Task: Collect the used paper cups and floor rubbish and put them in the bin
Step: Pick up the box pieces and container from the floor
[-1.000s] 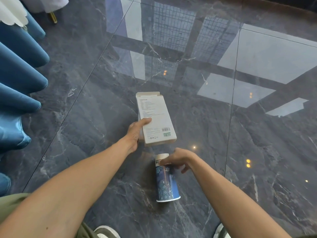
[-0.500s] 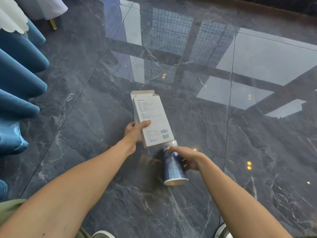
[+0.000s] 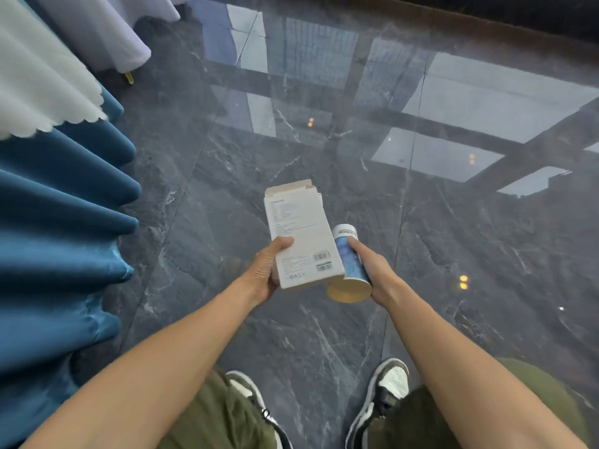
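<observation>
Both hands grip rubbish: left fingers (image 3: 281,244) clasp the box (image 3: 301,241), right fingers (image 3: 354,245) wrap the cup (image 3: 350,267).

floor (image 3: 324,335) – glossy marble | box (image 3: 301,241) – matt card | drape (image 3: 58,241) – satin

A glossy dark marble floor (image 3: 201,196) is lit by window reflections at upper right; pleated blue drapery (image 3: 61,222) is seen at left.
</observation>
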The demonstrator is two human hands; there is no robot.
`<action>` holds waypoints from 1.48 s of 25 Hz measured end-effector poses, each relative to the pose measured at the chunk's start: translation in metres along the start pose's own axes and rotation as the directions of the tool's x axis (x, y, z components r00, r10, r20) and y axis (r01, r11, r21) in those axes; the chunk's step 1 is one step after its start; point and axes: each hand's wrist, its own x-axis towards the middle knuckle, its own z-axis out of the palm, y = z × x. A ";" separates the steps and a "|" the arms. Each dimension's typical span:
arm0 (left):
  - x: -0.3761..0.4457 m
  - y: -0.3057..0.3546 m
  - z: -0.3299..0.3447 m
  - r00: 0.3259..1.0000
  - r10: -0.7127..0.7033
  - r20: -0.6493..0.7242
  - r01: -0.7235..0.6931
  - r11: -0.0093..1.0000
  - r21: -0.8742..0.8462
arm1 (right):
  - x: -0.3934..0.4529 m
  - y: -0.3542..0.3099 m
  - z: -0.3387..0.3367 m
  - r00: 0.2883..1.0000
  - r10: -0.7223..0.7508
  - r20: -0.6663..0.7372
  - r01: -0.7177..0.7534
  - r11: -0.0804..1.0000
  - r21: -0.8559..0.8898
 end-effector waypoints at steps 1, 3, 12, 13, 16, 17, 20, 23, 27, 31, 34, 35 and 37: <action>-0.035 0.015 0.008 0.999 -0.025 0.032 0.026 1.000 -0.008 | -0.036 -0.014 -0.001 1.000 0.014 0.007 -0.014 1.000 -0.001; -0.106 0.047 0.020 0.995 -0.059 0.078 0.058 0.998 0.004 | -0.110 -0.045 -0.003 0.999 0.037 0.028 -0.037 0.999 0.015; -0.374 0.171 0.057 0.984 0.118 -0.130 -0.102 0.987 0.125 | -0.429 -0.174 0.017 0.997 -0.056 0.061 0.058 0.998 -0.031; -0.396 0.178 0.058 0.978 0.138 -0.157 -0.117 0.983 0.139 | -0.455 -0.182 0.026 0.993 -0.091 0.072 0.092 0.996 -0.020; -0.453 0.188 0.057 0.952 0.183 -0.244 -0.145 0.975 0.168 | -0.519 -0.194 0.057 0.967 -0.240 0.081 0.246 0.966 -0.079; -0.464 0.187 0.056 0.945 0.193 -0.262 -0.151 0.973 0.172 | -0.532 -0.195 0.069 0.957 -0.284 0.063 0.291 0.945 -0.150; -0.498 0.179 0.053 0.934 0.200 -0.296 -0.158 0.975 0.159 | -0.568 -0.182 0.111 0.932 -0.360 0.036 0.352 0.880 -0.319; -0.530 0.155 0.041 0.913 0.190 -0.361 -0.169 0.982 0.089 | -0.595 -0.151 0.144 0.886 -0.458 0.071 0.435 0.769 -0.469; -0.569 0.113 0.016 0.895 0.171 -0.411 -0.186 0.983 0.005 | -0.629 -0.099 0.164 0.853 -0.446 0.272 0.515 0.627 -0.585; -0.625 0.058 -0.024 0.854 0.134 -0.502 -0.182 0.982 -0.048 | -0.674 -0.032 0.168 0.858 -0.231 0.460 0.513 0.454 -0.729; -0.664 0.014 -0.056 0.845 0.096 -0.527 -0.164 0.983 -0.084 | -0.697 0.019 0.175 0.862 -0.078 0.502 0.483 0.430 -0.763; -0.676 -0.001 -0.069 0.839 0.079 -0.538 -0.160 0.981 -0.106 | -0.701 0.035 0.181 0.852 -0.047 0.521 0.487 0.434 -0.758; -0.694 -0.031 -0.092 0.826 0.023 -0.563 -0.140 0.976 -0.165 | -0.710 0.061 0.189 0.831 -0.031 0.556 0.497 0.489 -0.716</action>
